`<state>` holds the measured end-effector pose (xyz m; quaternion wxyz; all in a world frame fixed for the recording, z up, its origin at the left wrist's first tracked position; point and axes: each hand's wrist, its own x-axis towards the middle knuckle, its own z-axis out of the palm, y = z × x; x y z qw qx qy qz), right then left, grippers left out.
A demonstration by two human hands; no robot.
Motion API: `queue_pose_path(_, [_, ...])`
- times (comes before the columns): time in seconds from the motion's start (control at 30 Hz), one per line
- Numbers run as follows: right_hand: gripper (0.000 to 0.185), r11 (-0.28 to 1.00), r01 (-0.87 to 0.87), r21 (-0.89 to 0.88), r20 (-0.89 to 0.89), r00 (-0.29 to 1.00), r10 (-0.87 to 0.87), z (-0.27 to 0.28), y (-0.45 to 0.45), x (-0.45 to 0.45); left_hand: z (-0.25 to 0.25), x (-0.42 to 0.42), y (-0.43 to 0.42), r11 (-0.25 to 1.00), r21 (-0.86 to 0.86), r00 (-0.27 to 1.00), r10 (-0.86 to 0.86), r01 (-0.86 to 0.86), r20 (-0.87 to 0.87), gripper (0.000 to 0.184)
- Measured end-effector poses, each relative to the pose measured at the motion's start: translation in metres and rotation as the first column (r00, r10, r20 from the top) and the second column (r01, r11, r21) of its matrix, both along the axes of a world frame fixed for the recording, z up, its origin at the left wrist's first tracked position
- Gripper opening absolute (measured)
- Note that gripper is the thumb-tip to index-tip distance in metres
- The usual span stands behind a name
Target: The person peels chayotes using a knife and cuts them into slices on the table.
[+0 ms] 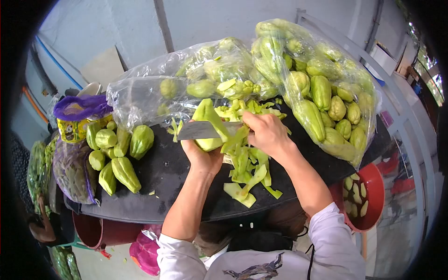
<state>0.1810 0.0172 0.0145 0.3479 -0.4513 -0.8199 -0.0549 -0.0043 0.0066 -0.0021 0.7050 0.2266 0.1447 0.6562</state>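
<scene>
My left hand (203,156) is wrapped round a partly peeled chayote (205,114), holding it up above the black table. In my right hand (268,134) is a knife whose broad blade (200,130) lies across the front of the chayote. The knife's handle is hidden by my fingers. A strip of peel hangs at the blade beside the chayote. Below and behind my hands lies a heap of green peelings (247,170). To the left, several unpeeled chayotes (123,175) rest on the table.
Clear plastic bags of chayotes (322,88) stand along the back and right of the black table (154,203). At the left is a purple net bag (72,170). A red bucket (373,205) with pale pieces in it sits below the right edge; another red container (88,231) is at lower left.
</scene>
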Motion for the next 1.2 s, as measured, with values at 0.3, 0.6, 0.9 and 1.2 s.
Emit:
queue_pose_path(0.3, [0.020, 0.998, 0.058, -0.029, -0.006, 0.998, -0.058, -0.009, 0.011, 0.009, 0.009, 0.002, -0.001, 0.997, -0.065, 0.999, 0.038, -0.039, -0.021, 0.057])
queue_pose_path(0.6, [0.012, 0.995, 0.097, -0.005, -0.013, 0.995, -0.097, -0.015, 0.021, 0.004, 0.002, 0.007, 0.001, 0.993, -0.114, 0.997, 0.005, -0.014, -0.076, 0.057])
queue_pose_path(0.9, [0.014, 0.945, 0.272, -0.179, 0.044, 0.962, -0.269, -0.027, 0.043, 0.024, 0.015, 0.003, -0.006, 0.999, -0.037, 0.999, 0.000, -0.002, -0.044, 0.060])
queue_pose_path(1.2, [0.030, 0.857, 0.379, -0.348, 0.127, 0.925, -0.358, -0.018, 0.042, 0.029, 0.006, -0.012, 0.011, 0.995, 0.008, 0.989, -0.102, 0.101, 0.104, 0.060])
